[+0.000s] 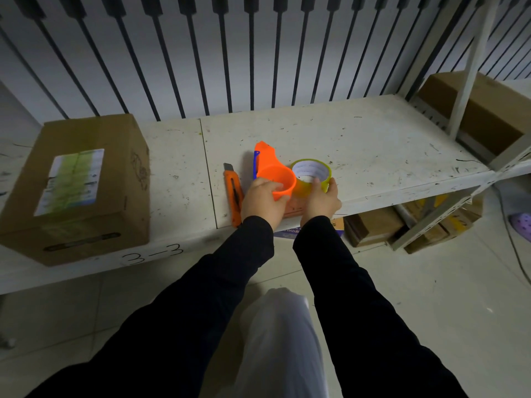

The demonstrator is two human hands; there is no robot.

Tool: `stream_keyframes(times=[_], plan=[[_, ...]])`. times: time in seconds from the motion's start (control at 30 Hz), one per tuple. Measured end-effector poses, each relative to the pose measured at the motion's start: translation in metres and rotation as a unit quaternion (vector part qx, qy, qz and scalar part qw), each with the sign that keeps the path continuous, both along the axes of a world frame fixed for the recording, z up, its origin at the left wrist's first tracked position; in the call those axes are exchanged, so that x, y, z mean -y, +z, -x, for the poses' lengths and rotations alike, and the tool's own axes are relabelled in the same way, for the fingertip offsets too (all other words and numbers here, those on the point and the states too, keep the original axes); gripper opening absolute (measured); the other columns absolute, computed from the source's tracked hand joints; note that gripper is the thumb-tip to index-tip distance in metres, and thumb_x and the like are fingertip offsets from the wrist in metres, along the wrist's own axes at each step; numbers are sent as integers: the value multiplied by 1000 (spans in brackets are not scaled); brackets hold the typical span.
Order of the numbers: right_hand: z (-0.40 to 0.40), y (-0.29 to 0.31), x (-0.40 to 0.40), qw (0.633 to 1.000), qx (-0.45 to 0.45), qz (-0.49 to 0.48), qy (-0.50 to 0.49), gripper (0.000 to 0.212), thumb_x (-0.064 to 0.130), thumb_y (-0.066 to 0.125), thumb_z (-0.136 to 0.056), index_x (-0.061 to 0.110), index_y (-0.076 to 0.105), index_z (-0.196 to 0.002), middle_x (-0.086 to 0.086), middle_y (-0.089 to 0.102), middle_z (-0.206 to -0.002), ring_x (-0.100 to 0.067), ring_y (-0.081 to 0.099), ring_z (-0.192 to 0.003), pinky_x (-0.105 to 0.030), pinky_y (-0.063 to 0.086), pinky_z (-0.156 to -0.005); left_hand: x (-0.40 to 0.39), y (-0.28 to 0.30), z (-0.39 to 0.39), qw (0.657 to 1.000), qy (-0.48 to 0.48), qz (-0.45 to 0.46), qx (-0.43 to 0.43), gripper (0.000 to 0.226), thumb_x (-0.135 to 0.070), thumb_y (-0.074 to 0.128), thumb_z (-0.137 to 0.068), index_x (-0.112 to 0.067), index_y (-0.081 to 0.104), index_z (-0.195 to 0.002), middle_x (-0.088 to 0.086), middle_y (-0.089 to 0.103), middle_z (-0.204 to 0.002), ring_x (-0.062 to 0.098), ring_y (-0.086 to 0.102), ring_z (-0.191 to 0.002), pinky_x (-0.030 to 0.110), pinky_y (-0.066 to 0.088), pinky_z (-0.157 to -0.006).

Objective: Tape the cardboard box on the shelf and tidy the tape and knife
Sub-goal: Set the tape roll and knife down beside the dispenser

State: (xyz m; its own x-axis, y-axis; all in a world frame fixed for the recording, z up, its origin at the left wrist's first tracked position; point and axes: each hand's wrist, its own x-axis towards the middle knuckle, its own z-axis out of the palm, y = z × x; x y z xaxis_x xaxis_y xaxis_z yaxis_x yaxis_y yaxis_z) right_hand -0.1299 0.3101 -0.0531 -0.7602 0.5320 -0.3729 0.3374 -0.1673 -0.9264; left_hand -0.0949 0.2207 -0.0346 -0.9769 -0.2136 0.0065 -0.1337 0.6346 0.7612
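Note:
A brown cardboard box [83, 185] with a white and green label on top stands at the left of the white shelf [373, 145]. Near the shelf's front edge, my left hand [263, 201] grips an orange tape dispenser [273, 170] by its round core. My right hand [320, 201] holds a yellow-green tape roll [311, 175] right beside the dispenser, touching it. An orange utility knife [233, 193] lies flat on the shelf just left of my left hand, blade end pointing to the back.
Dark vertical bars line the wall behind the shelf. A white upright post [471, 70] stands at the right, with another cardboard box [477, 107] behind it. More boxes [376, 225] sit on the floor under the shelf. The front edge reads "3-3".

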Motion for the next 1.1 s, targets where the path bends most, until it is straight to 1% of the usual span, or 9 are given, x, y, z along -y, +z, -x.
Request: stream_keyframes(times=[0.13, 0.37, 0.5, 0.6, 0.7, 0.83, 0.9, 0.97, 1.1], plan=[[-3, 1, -2, 994, 59, -86, 36, 50, 31, 39, -92, 26, 33, -141, -16, 41, -136, -37, 45, -121, -47, 41, -103, 2, -1, -2, 999, 8, -14, -30, 30, -19, 64, -84, -11, 66, -113, 1, 52, -133, 17, 49, -123, 20, 35, -98], [-11, 18, 6, 997, 39, -69, 19, 64, 14, 41, -89, 21, 13, -147, -17, 44, -140, -37, 43, -126, -51, 40, -103, 4, 10, -10, 995, 42, -59, -69, 24, -13, 57, -88, -10, 64, -111, 4, 47, -131, 16, 48, -120, 15, 37, -93], [-19, 35, 15, 998, -23, -57, -15, 59, 6, 42, -86, 18, 26, -141, -14, 37, -142, -33, 37, -130, -47, 40, -102, 17, 18, -19, 989, 85, -81, -94, 27, -8, 54, -87, -10, 62, -112, 6, 49, -126, 25, 57, -100, 17, 42, -83], [-26, 45, 30, 995, -82, -56, 3, 48, 8, 45, -85, 15, 38, -132, -11, 43, -134, -30, 46, -122, -43, 44, -100, 31, 20, -27, 986, 118, -85, -78, 28, -4, 49, -88, -8, 61, -113, 8, 49, -126, 20, 53, -82, 12, 37, -76], [-39, 53, 45, 987, -146, -70, 23, 29, 8, 47, -88, 10, 51, -117, -3, 54, -108, -20, 54, -99, -30, 45, -82, 44, 19, -34, 982, 157, -95, -54, 31, -1, 43, -90, -8, 60, -115, 11, 50, -126, 26, 58, -101, 25, 46, -92], [-54, 51, 71, 963, -161, -113, 183, 18, 7, 49, -87, 10, 65, -92, -2, 60, -79, -18, 53, -77, -25, 43, -71, 59, 19, -43, 971, 200, -128, -5, 36, 4, 37, -90, -5, 57, -119, 12, 50, -130, 26, 54, -115, 28, 42, -97], [-61, 43, 86, 940, -137, -157, 271, 21, 9, 48, -88, 7, 68, -94, -7, 66, -83, -21, 57, -78, -32, 50, -77, 67, 17, -45, 967, 203, -153, 13, 39, 8, 36, -88, -5, 57, -118, 13, 52, -129, 26, 54, -114, 30, 44, -98], [-64, 35, 97, 914, -109, -209, 330, 28, 12, 45, -90, 8, 67, -107, -13, 70, -101, -26, 62, -90, -37, 52, -87, 72, 16, -47, 965, 196, -172, 27, 41, 9, 34, -86, -5, 56, -118, 13, 54, -128, 28, 55, -113, 35, 47, -97], [-64, 25, 110, 854, -67, -337, 391, 38, 4, 41, -91, 8, 52, -127, -18, 59, -124, -33, 56, -113, -39, 45, -95, 80, 11, -49, 965, 171, -194, 55, 41, 8, 33, -88, -3, 53, -121, 13, 56, -129, 27, 54, -117, 31, 43, -95]])
